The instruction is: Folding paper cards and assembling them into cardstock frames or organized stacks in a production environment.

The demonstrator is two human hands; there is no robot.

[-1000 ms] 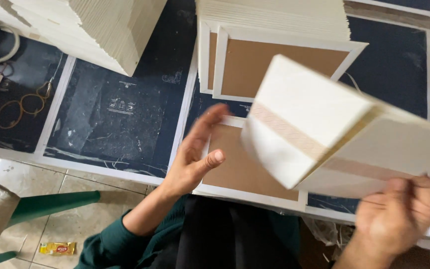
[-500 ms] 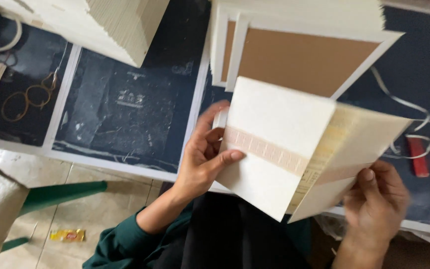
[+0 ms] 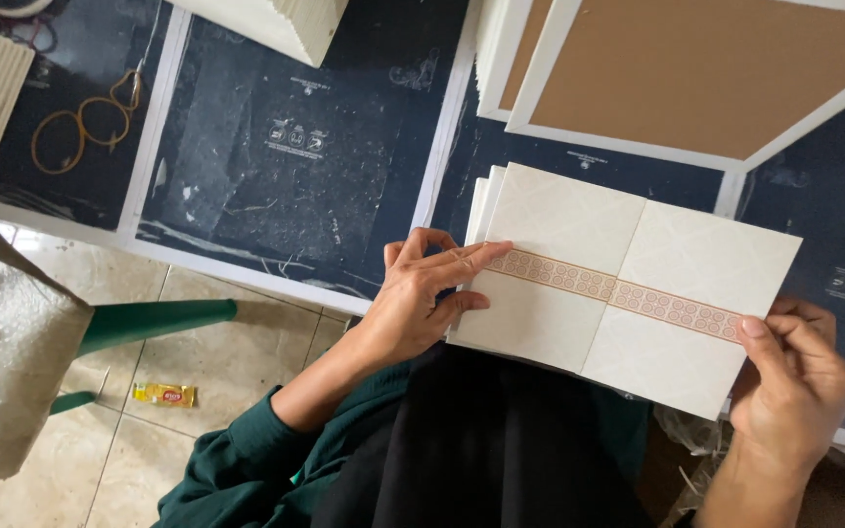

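We hold a cream card (image 3: 628,293) with a patterned brown band across it, flat over our lap at the table's (image 3: 286,166) edge: our left hand (image 3: 422,303) grips its left edge, fingers on top, while our right hand (image 3: 794,381) pinches its right corner
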